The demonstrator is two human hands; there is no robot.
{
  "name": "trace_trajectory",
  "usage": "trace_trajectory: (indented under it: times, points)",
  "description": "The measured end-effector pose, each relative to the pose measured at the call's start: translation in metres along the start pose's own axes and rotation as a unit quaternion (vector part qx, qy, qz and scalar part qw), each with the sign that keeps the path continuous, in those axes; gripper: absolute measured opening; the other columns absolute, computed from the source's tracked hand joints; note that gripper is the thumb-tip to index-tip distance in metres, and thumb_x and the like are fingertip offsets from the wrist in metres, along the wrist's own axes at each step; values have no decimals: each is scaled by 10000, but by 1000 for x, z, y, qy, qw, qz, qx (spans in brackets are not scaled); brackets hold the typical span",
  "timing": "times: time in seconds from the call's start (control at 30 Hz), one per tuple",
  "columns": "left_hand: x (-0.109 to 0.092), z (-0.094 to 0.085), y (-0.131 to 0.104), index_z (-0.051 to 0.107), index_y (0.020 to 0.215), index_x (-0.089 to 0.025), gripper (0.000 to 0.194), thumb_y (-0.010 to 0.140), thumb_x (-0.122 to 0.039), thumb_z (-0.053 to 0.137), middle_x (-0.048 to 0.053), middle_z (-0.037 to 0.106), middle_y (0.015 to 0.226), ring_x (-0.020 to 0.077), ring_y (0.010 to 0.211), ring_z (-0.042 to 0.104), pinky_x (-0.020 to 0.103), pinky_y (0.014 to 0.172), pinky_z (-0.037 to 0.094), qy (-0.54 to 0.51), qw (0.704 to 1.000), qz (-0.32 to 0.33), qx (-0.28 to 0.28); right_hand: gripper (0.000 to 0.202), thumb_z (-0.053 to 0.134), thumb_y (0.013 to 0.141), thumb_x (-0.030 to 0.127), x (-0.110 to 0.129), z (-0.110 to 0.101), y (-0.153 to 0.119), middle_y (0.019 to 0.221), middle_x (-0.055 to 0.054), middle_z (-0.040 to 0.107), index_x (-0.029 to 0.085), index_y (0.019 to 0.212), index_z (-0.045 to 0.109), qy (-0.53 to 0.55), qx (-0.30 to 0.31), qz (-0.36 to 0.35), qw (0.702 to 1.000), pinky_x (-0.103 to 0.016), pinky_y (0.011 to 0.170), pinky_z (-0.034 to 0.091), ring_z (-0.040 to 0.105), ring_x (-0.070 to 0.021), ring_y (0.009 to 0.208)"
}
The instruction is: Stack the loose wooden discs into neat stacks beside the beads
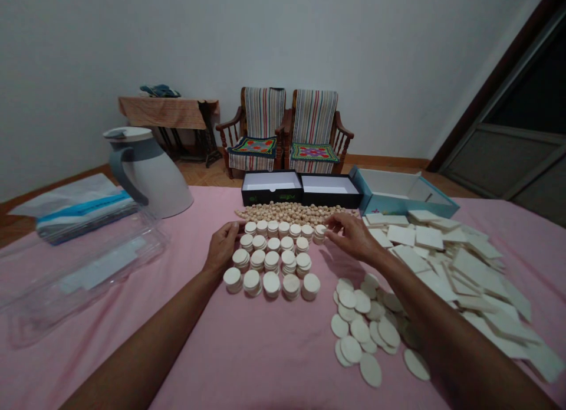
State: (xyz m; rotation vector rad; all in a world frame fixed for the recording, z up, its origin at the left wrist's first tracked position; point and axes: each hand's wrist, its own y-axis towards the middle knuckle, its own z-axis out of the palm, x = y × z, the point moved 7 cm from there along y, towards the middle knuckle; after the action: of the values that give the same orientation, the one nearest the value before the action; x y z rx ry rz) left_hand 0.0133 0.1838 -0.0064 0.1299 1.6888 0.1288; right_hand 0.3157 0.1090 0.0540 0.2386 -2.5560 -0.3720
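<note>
Round pale wooden discs stand in short stacks (pixel 271 261), set out in several rows on the pink cloth (pixel 274 363). My left hand (pixel 222 245) rests at the left end of the back row, its fingers extended forward beside the end stack. At the other end of that row, my right hand (pixel 354 236) has thumb and forefinger apart, at the edge of the last stack (pixel 319 235). Whether the fingertips press on the stacks is hard to see. Loose discs (pixel 359 330) lie scattered below my right forearm. Just behind the back row spreads a band of small wooden beads (pixel 289 212).
Two black open boxes (pixel 272 196) and a light-blue box (pixel 404 192) stand at the back. Square wooden tiles (pixel 464 262) are heaped at right. On the left are a grey-white jug (pixel 161 174), a tissue pack (pixel 86 215) and a clear plastic tray (pixel 88 286).
</note>
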Motion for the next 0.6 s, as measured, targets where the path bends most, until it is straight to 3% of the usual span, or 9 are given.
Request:
trace_trajectory:
  times: [0.07, 0.17, 0.23, 0.4, 0.6]
  points:
    - [0, 0, 0, 659, 951, -138, 510, 760, -594, 534, 111, 695, 998, 235, 876, 644, 341, 771, 507, 2, 1000, 1, -1, 93, 552, 750, 164, 5, -1, -16, 756, -23, 623, 176, 824, 608, -5, 84, 5, 996, -240, 607, 400, 555, -144, 679]
    - [-1, 0, 0, 660, 955, -141, 484, 767, -572, 540, 109, 688, 1032, 233, 907, 640, 334, 792, 501, 3, 1000, -1, -3, 118, 585, 725, 164, 9, 8, -50, 802, -32, 637, 193, 830, 629, -36, 252, 15, 967, -250, 616, 400, 556, -154, 702]
    - [0, 0, 0, 660, 964, -143, 475, 770, -560, 542, 107, 688, 1034, 232, 911, 640, 337, 802, 498, -1, 1000, -1, -1, 257, 637, 670, 162, 13, 8, -70, 901, -35, 630, 216, 922, 627, -39, 297, 16, 954, -262, 668, 407, 555, -172, 789]
    - [-2, 1, 0, 662, 970, -151, 458, 773, -547, 542, 105, 690, 1033, 235, 922, 639, 348, 817, 495, 3, 1000, 0, -1, 450, 653, 622, 139, 22, 8, -95, 1018, -35, 579, 251, 1050, 570, -29, 312, 9, 949, -282, 751, 403, 541, -186, 877]
    - [-3, 2, -2, 652, 986, -139, 481, 766, -552, 542, 104, 694, 1015, 230, 897, 644, 331, 786, 506, 3, 1000, -15, 1, 379, 593, 655, 88, 34, 8, -97, 1018, -36, 560, 243, 999, 570, -42, 291, -13, 956, -273, 743, 386, 538, -180, 889]
